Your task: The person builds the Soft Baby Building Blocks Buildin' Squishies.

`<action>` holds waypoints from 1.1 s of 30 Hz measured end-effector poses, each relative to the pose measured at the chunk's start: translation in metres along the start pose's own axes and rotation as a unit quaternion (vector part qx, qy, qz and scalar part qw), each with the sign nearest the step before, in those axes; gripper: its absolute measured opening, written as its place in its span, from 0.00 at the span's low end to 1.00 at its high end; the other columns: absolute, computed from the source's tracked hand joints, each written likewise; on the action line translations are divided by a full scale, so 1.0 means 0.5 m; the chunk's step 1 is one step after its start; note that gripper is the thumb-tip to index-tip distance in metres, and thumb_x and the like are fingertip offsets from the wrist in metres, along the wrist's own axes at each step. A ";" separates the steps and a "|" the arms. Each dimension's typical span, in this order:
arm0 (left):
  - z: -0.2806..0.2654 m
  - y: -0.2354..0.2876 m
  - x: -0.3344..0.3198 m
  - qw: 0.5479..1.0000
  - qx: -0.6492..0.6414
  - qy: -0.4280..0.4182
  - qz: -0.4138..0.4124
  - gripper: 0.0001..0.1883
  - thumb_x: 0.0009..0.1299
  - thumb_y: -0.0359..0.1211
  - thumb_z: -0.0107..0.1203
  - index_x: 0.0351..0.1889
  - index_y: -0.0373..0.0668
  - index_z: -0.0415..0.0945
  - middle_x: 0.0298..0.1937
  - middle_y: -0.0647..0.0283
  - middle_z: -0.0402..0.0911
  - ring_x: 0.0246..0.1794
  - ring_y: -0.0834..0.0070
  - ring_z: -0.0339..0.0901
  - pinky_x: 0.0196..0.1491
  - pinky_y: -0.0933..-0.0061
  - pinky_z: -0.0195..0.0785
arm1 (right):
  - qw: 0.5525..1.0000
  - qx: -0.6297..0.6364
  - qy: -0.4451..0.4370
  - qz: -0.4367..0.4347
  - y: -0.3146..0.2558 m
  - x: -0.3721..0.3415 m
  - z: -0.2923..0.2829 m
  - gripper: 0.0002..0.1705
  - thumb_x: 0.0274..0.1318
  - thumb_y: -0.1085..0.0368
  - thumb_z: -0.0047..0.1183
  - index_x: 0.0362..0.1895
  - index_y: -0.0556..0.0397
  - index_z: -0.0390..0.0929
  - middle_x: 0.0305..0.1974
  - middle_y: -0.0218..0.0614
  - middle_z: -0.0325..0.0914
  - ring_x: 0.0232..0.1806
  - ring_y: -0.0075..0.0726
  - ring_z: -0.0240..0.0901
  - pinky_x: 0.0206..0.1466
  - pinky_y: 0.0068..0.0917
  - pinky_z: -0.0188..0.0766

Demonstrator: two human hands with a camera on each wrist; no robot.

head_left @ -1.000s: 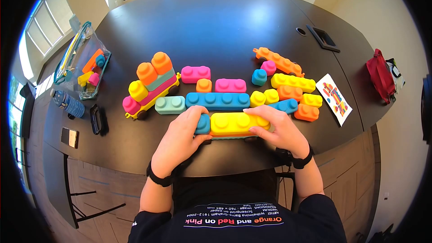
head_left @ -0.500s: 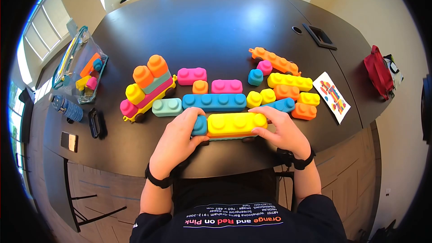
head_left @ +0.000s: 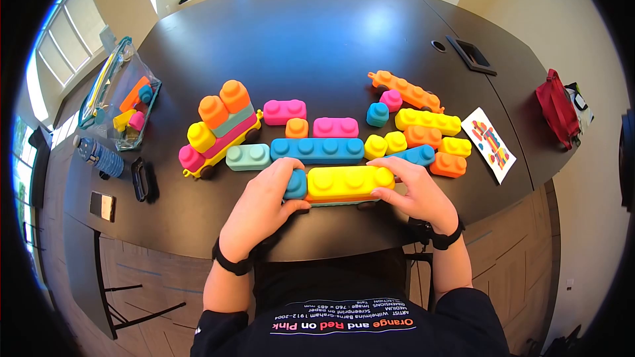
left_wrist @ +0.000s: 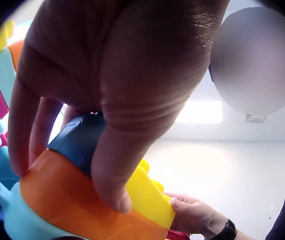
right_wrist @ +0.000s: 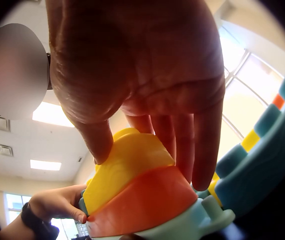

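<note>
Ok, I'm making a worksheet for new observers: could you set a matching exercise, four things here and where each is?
1. Left hand
2. Right hand
3. Orange block between the hands
4. Printed sheet

A. Beneath the long yellow block and small blue block
B. Gripping the long yellow block
C. Right of the loose blocks
D. At the end with the small blue block

Pairs: 1-D, 2-B, 3-A, 4-C

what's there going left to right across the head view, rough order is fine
Water bottle, black case, built block car, left hand, held yellow block, right hand, picture sheet, red bag
</note>
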State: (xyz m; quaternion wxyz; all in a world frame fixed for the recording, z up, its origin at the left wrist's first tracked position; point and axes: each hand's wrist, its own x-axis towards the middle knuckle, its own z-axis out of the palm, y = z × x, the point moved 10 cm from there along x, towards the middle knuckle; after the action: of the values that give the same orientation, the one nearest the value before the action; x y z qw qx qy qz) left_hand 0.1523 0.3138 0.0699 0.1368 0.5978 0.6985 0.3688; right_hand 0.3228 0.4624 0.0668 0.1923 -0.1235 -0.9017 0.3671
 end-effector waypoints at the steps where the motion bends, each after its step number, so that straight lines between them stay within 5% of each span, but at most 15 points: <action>1: -0.009 -0.002 0.001 1.000 0.000 0.001 0.000 0.29 0.62 0.29 0.75 0.60 0.42 0.73 0.51 0.51 0.82 0.52 0.46 0.80 0.54 0.58 0.74 | 1.000 0.000 0.000 -0.001 0.000 0.000 -0.001 0.26 0.63 0.60 0.69 0.61 0.58 0.79 0.51 0.49 0.84 0.46 0.53 0.82 0.55 0.38 0.78; 3: -0.012 -0.004 0.008 0.999 -0.011 -0.049 0.012 0.29 0.67 0.33 0.72 0.65 0.40 0.72 0.53 0.52 0.82 0.55 0.53 0.81 0.56 0.60 0.75 | 1.000 0.009 -0.005 0.009 0.003 0.002 -0.001 0.26 0.63 0.60 0.69 0.61 0.58 0.79 0.51 0.48 0.85 0.47 0.52 0.83 0.54 0.37 0.78; 7: -0.073 -0.051 0.092 0.999 -0.038 -0.016 -0.025 0.22 0.76 0.32 0.63 0.65 0.36 0.73 0.54 0.56 0.82 0.57 0.65 0.81 0.59 0.64 0.75 | 1.000 -0.004 -0.005 0.004 0.000 0.002 -0.001 0.26 0.63 0.59 0.69 0.61 0.58 0.80 0.51 0.47 0.85 0.47 0.51 0.83 0.53 0.36 0.78; 8: -0.088 -0.037 0.119 0.999 -0.004 0.009 0.033 0.21 0.75 0.30 0.62 0.64 0.36 0.74 0.54 0.53 0.83 0.57 0.59 0.82 0.60 0.62 0.75 | 1.000 -0.003 -0.002 0.001 0.001 0.001 -0.001 0.26 0.63 0.59 0.69 0.61 0.58 0.80 0.51 0.47 0.85 0.47 0.50 0.83 0.53 0.36 0.79; 11: -0.078 -0.108 0.205 0.985 0.165 0.008 0.040 0.24 0.73 0.28 0.63 0.66 0.36 0.74 0.58 0.49 0.82 0.59 0.50 0.81 0.62 0.59 0.75 | 1.000 0.000 -0.002 0.001 -0.001 0.001 -0.001 0.26 0.64 0.59 0.69 0.61 0.57 0.80 0.51 0.46 0.85 0.47 0.50 0.83 0.52 0.36 0.79; 13: -0.033 -0.171 0.250 0.970 0.234 -0.067 0.004 0.25 0.70 0.23 0.61 0.67 0.36 0.73 0.60 0.45 0.81 0.60 0.44 0.78 0.63 0.54 0.74 | 1.000 0.000 -0.001 0.003 -0.001 0.001 -0.002 0.26 0.64 0.59 0.69 0.61 0.57 0.80 0.51 0.46 0.85 0.48 0.50 0.83 0.52 0.36 0.79; 16: 0.009 -0.210 0.273 0.949 0.299 -0.098 0.037 0.12 0.71 0.20 0.54 0.52 0.34 0.74 0.49 0.45 0.81 0.53 0.46 0.82 0.56 0.52 0.79 | 1.000 0.003 0.003 0.000 0.002 -0.001 -0.002 0.26 0.63 0.59 0.69 0.61 0.57 0.79 0.51 0.46 0.85 0.47 0.50 0.83 0.52 0.36 0.78; 21: 0.020 -0.216 0.290 0.939 0.322 -0.116 0.016 0.13 0.69 0.19 0.55 0.51 0.34 0.74 0.50 0.44 0.80 0.54 0.46 0.82 0.56 0.52 0.79 | 1.000 0.007 0.003 -0.004 0.003 0.000 -0.001 0.26 0.63 0.59 0.69 0.61 0.57 0.79 0.49 0.47 0.84 0.45 0.51 0.82 0.52 0.36 0.77; 24: -0.019 -0.179 0.278 0.949 0.292 -0.111 -0.037 0.22 0.67 0.20 0.61 0.60 0.39 0.73 0.52 0.45 0.79 0.59 0.44 0.78 0.60 0.52 0.76 | 1.000 0.003 0.002 -0.004 0.002 0.001 0.000 0.26 0.63 0.59 0.69 0.61 0.57 0.79 0.49 0.48 0.84 0.45 0.52 0.82 0.52 0.37 0.78; 26: -0.075 -0.078 0.243 0.983 0.163 -0.014 0.078 0.25 0.67 0.23 0.64 0.63 0.40 0.74 0.55 0.45 0.77 0.56 0.45 0.78 0.60 0.55 0.76 | 1.000 -0.001 0.003 -0.007 0.003 0.000 0.000 0.26 0.63 0.59 0.69 0.61 0.57 0.79 0.49 0.48 0.84 0.45 0.52 0.82 0.52 0.38 0.78; 30: -0.140 0.024 0.138 0.976 0.149 0.069 0.144 0.25 0.69 0.23 0.65 0.65 0.40 0.74 0.61 0.51 0.75 0.58 0.54 0.79 0.62 0.60 0.77 | 1.000 -0.004 0.008 -0.010 0.002 -0.001 -0.001 0.26 0.63 0.59 0.69 0.61 0.57 0.80 0.49 0.48 0.84 0.46 0.53 0.82 0.52 0.38 0.78; 33: -0.154 0.002 0.065 0.977 -0.122 0.155 0.084 0.24 0.71 0.22 0.65 0.64 0.39 0.74 0.60 0.58 0.75 0.63 0.66 0.79 0.64 0.67 0.76 | 1.000 -0.008 0.011 -0.017 0.002 0.000 0.000 0.26 0.63 0.59 0.69 0.61 0.57 0.80 0.49 0.48 0.85 0.46 0.53 0.83 0.52 0.38 0.78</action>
State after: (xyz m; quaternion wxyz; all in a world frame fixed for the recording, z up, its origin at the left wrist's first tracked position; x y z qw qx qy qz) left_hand 0.0961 0.3173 0.1320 0.0676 0.5687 0.6080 0.5498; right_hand 0.3230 0.4633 0.0659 0.2076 -0.1132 -0.9043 0.3554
